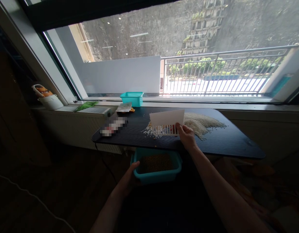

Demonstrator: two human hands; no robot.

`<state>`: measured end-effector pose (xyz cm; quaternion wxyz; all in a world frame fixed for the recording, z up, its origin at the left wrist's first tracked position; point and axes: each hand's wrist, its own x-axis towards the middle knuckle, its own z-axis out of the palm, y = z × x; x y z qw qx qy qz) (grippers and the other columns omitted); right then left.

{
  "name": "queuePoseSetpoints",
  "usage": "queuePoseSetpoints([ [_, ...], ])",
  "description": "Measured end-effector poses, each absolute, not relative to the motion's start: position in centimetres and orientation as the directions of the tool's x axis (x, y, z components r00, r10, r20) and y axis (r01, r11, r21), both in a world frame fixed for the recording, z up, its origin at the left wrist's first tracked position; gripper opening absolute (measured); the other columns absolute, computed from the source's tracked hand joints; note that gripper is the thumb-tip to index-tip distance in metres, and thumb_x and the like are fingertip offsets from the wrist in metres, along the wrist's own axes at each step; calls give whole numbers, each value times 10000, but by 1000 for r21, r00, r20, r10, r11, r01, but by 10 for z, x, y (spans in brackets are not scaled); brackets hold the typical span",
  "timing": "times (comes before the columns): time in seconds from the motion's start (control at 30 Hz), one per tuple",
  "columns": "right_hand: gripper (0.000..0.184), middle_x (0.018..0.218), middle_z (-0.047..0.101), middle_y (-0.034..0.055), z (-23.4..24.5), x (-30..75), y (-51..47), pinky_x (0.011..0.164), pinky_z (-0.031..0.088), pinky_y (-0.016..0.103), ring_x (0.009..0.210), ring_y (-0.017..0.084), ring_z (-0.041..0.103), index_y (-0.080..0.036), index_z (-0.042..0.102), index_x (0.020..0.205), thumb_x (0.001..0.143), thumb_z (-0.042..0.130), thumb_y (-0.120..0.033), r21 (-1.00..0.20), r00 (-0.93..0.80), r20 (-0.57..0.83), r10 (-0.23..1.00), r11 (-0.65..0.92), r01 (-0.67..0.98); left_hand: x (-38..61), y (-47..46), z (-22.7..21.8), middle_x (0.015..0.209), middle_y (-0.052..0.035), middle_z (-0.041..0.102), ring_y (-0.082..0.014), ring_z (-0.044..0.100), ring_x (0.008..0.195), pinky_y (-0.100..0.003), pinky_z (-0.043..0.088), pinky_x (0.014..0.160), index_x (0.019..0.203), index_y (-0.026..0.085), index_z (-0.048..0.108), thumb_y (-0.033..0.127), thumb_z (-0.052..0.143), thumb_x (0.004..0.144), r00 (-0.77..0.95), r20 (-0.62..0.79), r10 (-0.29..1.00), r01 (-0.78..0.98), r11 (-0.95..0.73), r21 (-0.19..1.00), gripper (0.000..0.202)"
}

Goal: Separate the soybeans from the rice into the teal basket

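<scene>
My right hand (187, 134) pinches a white card with comb-like slots (166, 118) along its lower edge, held up over the dark table. Behind and left of the card lies a small spread of white grains mixed with some yellow pieces (149, 131). A larger heap of pale grain, looking like rice (202, 121), lies to the right of the card. My left hand (133, 171) grips the left side of a turquoise tub (159, 178), thumb on its rim. Brownish-yellow kernels (156, 162) cover the tub's bottom. It sits just below the table's front edge.
A second turquoise tub (132, 98) stands at the table's back left, near a paper packet (124, 107). A blurred-out object (114, 126) lies on the table's left end. A white pot (51, 102) and green cloth (86, 105) rest along the window side.
</scene>
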<state>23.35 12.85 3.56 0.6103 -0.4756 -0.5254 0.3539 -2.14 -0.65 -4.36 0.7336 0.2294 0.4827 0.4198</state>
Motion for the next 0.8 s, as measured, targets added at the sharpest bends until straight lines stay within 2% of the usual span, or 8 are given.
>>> queuePoseSetpoints([
  [0.4,447,530,645,16,41,233,118,498,471,279,501,167,574,-187,669,572,693,669,-617,-956,136,291,947,283,75,-22,-7,-44,1302,-151,645,-330,623,1158,-426,566,832,1458,175,413,492,538,878,168,-515,841,-394,536,746,673],
  [0.8,432,524,658,28,38,235,118,486,482,295,480,176,581,-177,662,539,622,732,-595,-972,107,233,967,236,-17,-24,-7,-48,1343,-146,619,-320,599,1201,-423,542,896,1466,180,395,503,556,873,177,-504,845,-404,530,746,694],
])
